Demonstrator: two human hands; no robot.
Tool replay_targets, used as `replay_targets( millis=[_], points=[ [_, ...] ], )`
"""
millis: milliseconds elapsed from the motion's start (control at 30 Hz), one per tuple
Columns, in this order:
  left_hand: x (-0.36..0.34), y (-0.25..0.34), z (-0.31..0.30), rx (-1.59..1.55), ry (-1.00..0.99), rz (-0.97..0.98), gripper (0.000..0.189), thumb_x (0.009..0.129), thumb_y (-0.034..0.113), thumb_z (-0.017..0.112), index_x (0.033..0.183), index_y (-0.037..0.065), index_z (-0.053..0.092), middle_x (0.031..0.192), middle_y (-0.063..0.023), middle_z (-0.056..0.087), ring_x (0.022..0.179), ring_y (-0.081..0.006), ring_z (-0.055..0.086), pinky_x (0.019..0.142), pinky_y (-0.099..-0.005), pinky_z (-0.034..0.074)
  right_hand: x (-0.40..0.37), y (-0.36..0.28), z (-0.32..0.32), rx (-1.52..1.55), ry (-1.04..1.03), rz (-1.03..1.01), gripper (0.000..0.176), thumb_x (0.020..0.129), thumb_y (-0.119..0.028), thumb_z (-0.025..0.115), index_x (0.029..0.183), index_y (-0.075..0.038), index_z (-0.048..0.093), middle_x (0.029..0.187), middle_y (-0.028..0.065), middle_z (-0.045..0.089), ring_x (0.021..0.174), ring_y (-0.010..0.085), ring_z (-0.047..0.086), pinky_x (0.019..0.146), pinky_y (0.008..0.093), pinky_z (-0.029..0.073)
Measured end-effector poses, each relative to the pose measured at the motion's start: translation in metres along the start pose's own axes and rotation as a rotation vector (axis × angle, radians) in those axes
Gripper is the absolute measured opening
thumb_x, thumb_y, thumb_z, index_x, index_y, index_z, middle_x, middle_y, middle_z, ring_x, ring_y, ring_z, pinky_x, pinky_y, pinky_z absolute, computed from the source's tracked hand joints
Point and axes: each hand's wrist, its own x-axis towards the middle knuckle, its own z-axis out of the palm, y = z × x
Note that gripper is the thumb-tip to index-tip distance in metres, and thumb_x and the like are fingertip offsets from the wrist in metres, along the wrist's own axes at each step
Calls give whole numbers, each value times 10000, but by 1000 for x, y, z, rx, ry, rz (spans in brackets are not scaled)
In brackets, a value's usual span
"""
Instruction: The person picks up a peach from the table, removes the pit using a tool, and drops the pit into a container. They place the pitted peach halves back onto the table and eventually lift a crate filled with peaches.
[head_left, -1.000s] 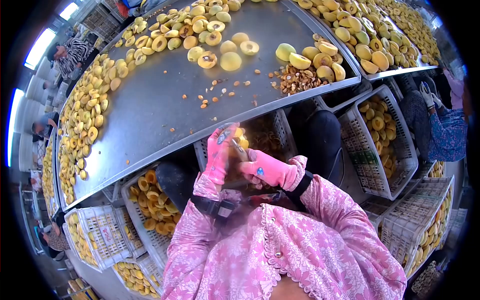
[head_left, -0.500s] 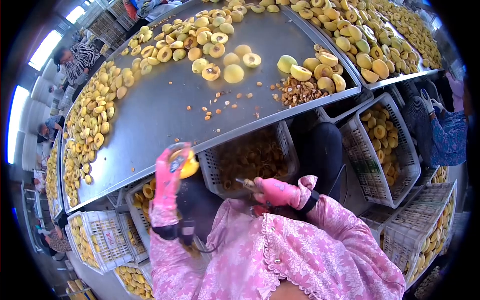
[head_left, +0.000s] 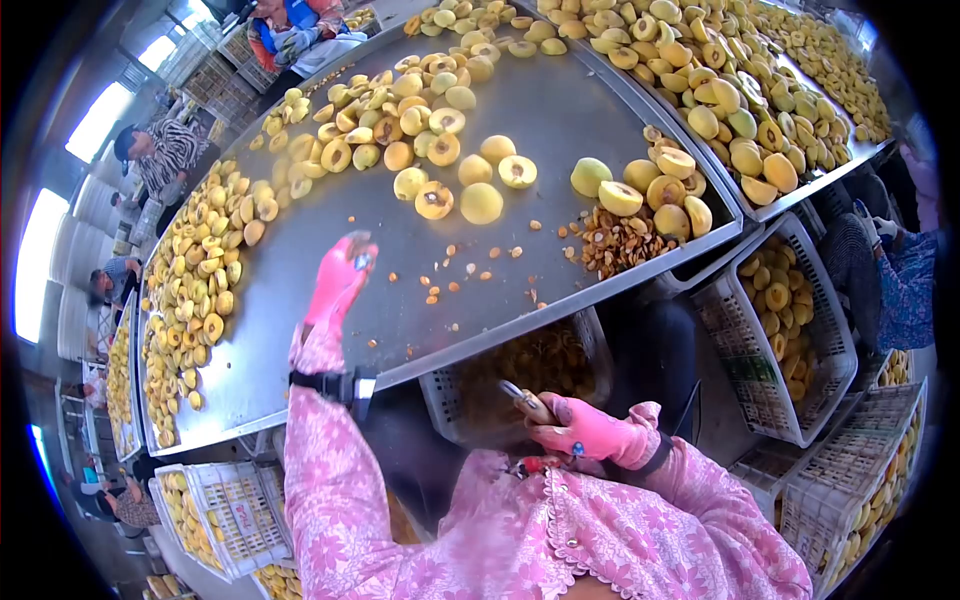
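Observation:
My left hand [head_left: 338,280], in a pink glove, reaches over the metal table [head_left: 400,250] near its front edge. Its fingers are stretched forward and somewhat blurred, and no fruit shows in them. My right hand [head_left: 600,434], also gloved in pink, is closed round a small tool [head_left: 524,398] with a wooden handle and a narrow metal end pointing up and left. It is held in front of my chest, above a crate [head_left: 440,400] of fruit pieces below the table edge. Ahead of my left hand lie yellow peach halves [head_left: 434,200] and whole-looking peaches [head_left: 481,203].
Pits [head_left: 622,242] are heaped at the table's right corner, with several scattered mid-table. Peach halves [head_left: 205,260] line the left side. Crates of peaches stand right [head_left: 800,340] and left [head_left: 235,515]. Co-workers [head_left: 160,150] sit beyond the table; another person [head_left: 905,285] is at right.
My left hand has moved up and forward over the table, and the yellow peach piece it held is no longer seen in it. My right hand still grips the tool, slightly lower in view.

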Motion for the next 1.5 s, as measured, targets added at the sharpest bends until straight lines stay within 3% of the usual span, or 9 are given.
replay_targets(
  millis=[167, 233, 333, 567, 800, 933, 1233, 1333, 1500],
  points=[
    [136, -24, 72, 279, 100, 225, 443, 847, 227, 629, 1210, 9, 500, 1079, -224, 613, 973, -389, 595, 847, -379, 462, -5, -40, -14, 352, 95, 114, 221, 884, -112, 576, 1069, -48, 472, 716, -8, 490, 567, 65, 464, 498, 207, 395],
    [145, -35, 99, 494, 42, 117, 486, 813, 212, 677, 1213, 7, 492, 1059, -194, 622, 940, -321, 617, 822, -349, 480, 0, -22, -23, 368, 79, 114, 238, 874, -104, 591, 1071, -45, 471, 723, -5, 493, 563, 68, 466, 513, 208, 403],
    [126, -12, 103, 19, -212, -42, 489, 781, 162, 716, 1180, -16, 497, 1048, -127, 619, 924, -197, 613, 788, -300, 500, 7, -36, -26, 434, 157, 113, 255, 862, -104, 605, 1074, -41, 477, 740, 1, 507, 561, 74, 479, 527, 207, 412],
    [21, 10, 99, -537, -281, -274, 420, 782, 125, 716, 1120, -3, 503, 1020, -115, 608, 925, -203, 619, 746, -299, 532, 33, -45, -31, 352, 397, -62, 275, 821, -121, 645, 1046, -37, 509, 757, 14, 562, 537, 82, 536, 477, 210, 425],
    [-99, 36, 116, -764, -294, -126, 431, 814, 92, 661, 1205, 29, 494, 1108, -74, 576, 1007, -180, 575, 877, -291, 464, 54, -53, -11, 146, 554, -170, 359, 830, -134, 649, 1142, -29, 504, 768, -6, 534, 564, 44, 492, 494, 188, 397],
    [-132, 34, 130, -865, -207, -106, 366, 859, 124, 619, 1184, 14, 493, 1118, -84, 572, 1005, -158, 556, 895, -283, 431, 55, -40, 0, -346, 712, -364, 312, 805, -144, 671, 1062, -8, 558, 828, 47, 574, 633, 124, 518, 606, 263, 448],
    [-157, 37, 143, -786, -105, -74, 338, 912, 152, 574, 1209, 4, 514, 1118, -71, 571, 1007, -126, 541, 880, -263, 448, 37, -50, 12, -391, 664, -260, 237, 775, -137, 690, 910, 16, 569, 809, 105, 584, 653, 193, 544, 646, 314, 460],
    [-161, 42, 149, -770, -62, -92, 330, 912, 154, 576, 1199, 0, 520, 1096, -67, 580, 985, -125, 553, 869, -259, 454, 43, -36, 4, -504, 650, -403, 205, 777, -112, 676, 900, 11, 567, 756, 60, 569, 629, 145, 517, 605, 289, 445],
    [-159, 47, 148, -1136, -3, -271, 313, 890, 156, 598, 1161, 12, 537, 1036, -98, 595, 920, -167, 604, 767, -286, 519, 11, -60, 24, -303, 74, -43, 215, 787, -105, 636, 950, 25, 583, 731, 22, 544, 689, 83, 457, 646, 259, 430]
  ],
)
